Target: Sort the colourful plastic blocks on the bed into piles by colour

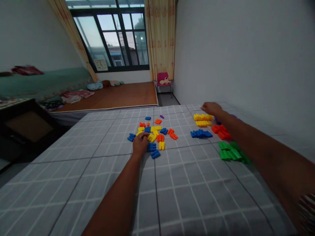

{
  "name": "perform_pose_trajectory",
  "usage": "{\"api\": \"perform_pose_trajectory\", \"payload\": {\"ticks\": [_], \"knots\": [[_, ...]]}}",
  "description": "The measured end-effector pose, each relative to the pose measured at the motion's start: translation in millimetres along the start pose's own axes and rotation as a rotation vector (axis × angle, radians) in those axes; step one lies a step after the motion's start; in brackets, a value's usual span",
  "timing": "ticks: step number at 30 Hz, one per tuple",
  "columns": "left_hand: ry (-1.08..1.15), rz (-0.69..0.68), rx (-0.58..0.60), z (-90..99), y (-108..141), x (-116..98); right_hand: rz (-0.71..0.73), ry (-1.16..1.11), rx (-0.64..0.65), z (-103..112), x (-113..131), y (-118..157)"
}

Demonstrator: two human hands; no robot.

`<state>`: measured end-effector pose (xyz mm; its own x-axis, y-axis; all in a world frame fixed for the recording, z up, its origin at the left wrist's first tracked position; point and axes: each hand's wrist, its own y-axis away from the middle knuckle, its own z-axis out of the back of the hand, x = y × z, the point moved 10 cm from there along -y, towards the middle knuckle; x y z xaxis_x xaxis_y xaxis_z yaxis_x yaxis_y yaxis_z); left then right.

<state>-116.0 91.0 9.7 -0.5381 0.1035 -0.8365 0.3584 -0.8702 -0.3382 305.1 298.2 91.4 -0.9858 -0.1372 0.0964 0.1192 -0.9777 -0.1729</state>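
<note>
My left hand (140,143) is at the left side of a loose spread of small plastic toy pieces, its fingers curled and close together over them. Beside its fingertips lie yellow pieces (152,137) and blue pieces (151,147); whatever is between the fingers is too small to make out. My right hand (212,107) is closed just behind a row of yellow pieces (203,117) on the right, and its grip is hidden. Under and beside my right forearm are grouped red-orange pieces (221,131), green pieces (232,151) and partly covered purple ones. A blue row (201,133) lies nearer me.
Everything lies on a table with a grey checked cloth (110,186). Orange pieces (158,121) and a purple piece (161,116) sit at the far side of the spread. A white wall (241,59) borders the right; a low bed platform (123,95) and pink chair (162,77) stand beyond.
</note>
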Motion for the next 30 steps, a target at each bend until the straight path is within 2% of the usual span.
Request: {"api": "perform_pose_trajectory", "payload": {"ticks": [2, 4, 5, 7, 10, 13, 16, 20, 23, 26, 30], "knots": [[0.023, -0.002, -0.068, 7.2, -1, 0, 0.211, -0.065, 0.037, -5, 69, 16], [0.065, 0.013, -0.133, 14.7, -1, 5, 0.49, -0.164, 0.131, -18, 150, 44], [0.09, 0.027, -0.152, 17.2, -2, 8, 0.582, -0.179, 0.166, -26, 185, 58], [0.14, 0.06, -0.163, 18.9, -2, 16, 0.64, -0.187, 0.202, -42, 238, 75], [0.183, 0.079, -0.141, 16.4, -1, 21, 0.596, -0.176, 0.198, -62, 283, 77], [0.175, 0.055, -0.1, 11.7, -1, 17, 0.548, -0.159, 0.226, -80, 305, 70], [0.149, 0.019, -0.071, 8.0, -1, 13, 0.557, -0.142, 0.27, -94, 318, 66], [0.148, 0.003, -0.041, 2.8, -3, 14, 0.568, -0.202, 0.242, -92, 319, 62], [0.169, 0.017, -0.059, 2.6, -4, 16, 0.603, -0.378, 0.248, -82, 317, 64], [0.259, -0.024, -0.095, 5.6, -4, 8, 0.696, -0.67, 0.334, -71, 324, 77], [0.397, -0.062, 0.014, -3.1, -3, -3, 0.732, -0.965, 0.428, -65, 327, 96]]}}
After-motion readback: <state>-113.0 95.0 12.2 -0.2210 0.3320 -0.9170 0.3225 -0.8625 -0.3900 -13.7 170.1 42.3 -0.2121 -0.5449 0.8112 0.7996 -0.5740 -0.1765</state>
